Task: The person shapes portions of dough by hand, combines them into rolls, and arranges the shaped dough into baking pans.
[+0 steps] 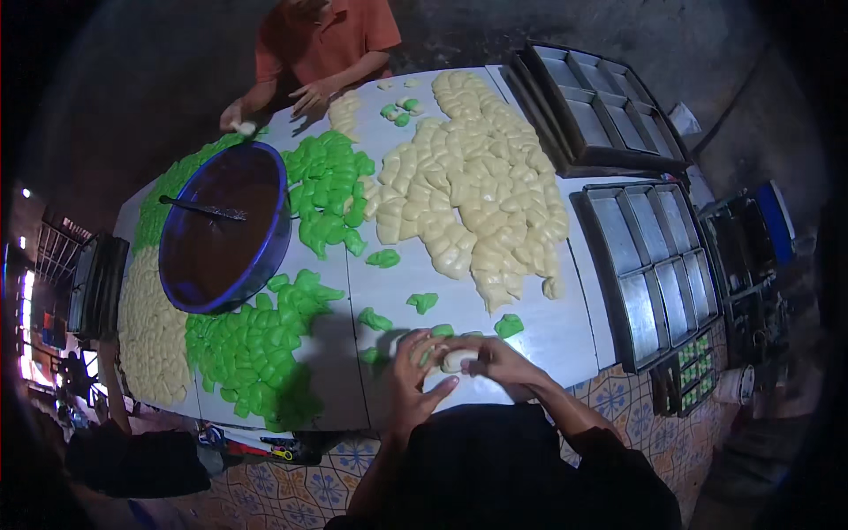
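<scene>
At the table's near edge, a pale cream dough piece (458,359) sits between my two hands. My right hand (502,362) wraps its fingers over it from the right. My left hand (412,374) curls around its left side, thumb toward me; a bit of green shows between its fingers. Loose green dough pieces (422,302) lie just beyond my hands, some partly hidden by them. Farther off spreads a large mass of cream dough pieces (481,177), with a heap of green dough pieces (252,344) to the left.
A blue basin (284,221) of brown filling holds a dark-handled tool (208,209). Divided metal trays (649,265) line the right edge, more trays (609,106) stacked behind. Across the table, a person in an orange shirt (327,44) handles dough. Another person's arm (113,384) reaches in at left.
</scene>
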A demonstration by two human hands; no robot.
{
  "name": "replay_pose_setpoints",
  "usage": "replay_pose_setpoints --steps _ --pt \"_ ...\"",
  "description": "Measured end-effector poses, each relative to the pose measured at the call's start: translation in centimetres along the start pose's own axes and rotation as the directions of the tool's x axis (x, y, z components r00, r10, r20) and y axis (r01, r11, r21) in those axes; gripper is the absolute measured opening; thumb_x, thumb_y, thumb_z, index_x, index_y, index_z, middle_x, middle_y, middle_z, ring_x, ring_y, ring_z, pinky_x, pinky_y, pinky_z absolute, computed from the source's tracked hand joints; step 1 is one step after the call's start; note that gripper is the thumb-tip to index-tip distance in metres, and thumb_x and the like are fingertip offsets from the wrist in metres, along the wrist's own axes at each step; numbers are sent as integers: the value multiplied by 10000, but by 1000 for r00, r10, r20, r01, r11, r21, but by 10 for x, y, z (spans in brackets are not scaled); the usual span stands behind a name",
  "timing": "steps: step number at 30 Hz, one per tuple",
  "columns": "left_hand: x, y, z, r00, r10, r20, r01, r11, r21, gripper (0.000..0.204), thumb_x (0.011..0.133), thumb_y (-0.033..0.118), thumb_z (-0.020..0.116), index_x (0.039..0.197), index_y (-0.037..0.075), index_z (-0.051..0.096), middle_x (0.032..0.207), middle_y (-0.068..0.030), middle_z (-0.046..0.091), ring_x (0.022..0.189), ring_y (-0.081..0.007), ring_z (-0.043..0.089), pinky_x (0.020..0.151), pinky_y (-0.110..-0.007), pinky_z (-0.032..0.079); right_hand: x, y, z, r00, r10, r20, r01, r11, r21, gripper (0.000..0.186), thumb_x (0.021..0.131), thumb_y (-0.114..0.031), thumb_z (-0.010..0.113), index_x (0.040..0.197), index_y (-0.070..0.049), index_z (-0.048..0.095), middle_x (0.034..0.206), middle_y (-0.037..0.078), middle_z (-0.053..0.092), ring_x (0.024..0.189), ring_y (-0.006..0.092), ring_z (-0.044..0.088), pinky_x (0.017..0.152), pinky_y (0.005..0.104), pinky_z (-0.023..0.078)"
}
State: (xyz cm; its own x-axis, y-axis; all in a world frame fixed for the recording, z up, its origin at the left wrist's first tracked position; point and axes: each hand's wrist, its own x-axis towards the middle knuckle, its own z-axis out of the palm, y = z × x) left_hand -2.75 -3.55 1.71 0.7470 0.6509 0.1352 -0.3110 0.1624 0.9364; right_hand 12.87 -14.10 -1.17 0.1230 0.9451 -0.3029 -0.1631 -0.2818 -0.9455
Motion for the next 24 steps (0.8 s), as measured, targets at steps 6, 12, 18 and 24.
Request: replay_pose_setpoints --steps 6,12,18,24 --pt "27 -32 -36 1000 3 28 -21 715 699 466 807 76 656 1232 -24 492 1171 -188 540 1144 -276 515 960 -384 410 33 18 -41 997 -29 -71 10 970 -242 492 732 53 560 1223 28 551 1137 148 607 1052 244 595 914 329 461" --pt "15 -31 -37 959 -160 233 -187 261 947 1113 523 406 860 1379 -25 294 1319 -217 435 1234 -360 398 1023 -486 266 26 5 -42 932 -274 236 356 577 -735 802 710 -161 751 1393 -62 343 1298 224 458 1212 392 439 1021 432 375" --pt "12 -51 -48 940 -174 294 -235 293 927 1067 549 287 868 1382 -29 280 1284 -232 452 1186 -366 429 980 -481 308 26 28 -42 917 -299 262 384 491 -782 921 660 -167 785 1427 -92 281 1215 210 498 1145 401 473 962 453 402" --pt "8 -50 -50 932 -209 296 -243 245 938 915 599 157 832 1351 -28 344 1290 -239 448 1215 -391 425 1047 -440 329 -32 48 -42 976 -209 -58 167 893 -418 559 712 -113 721 1222 -45 502 1138 164 576 1075 302 559 913 369 449"
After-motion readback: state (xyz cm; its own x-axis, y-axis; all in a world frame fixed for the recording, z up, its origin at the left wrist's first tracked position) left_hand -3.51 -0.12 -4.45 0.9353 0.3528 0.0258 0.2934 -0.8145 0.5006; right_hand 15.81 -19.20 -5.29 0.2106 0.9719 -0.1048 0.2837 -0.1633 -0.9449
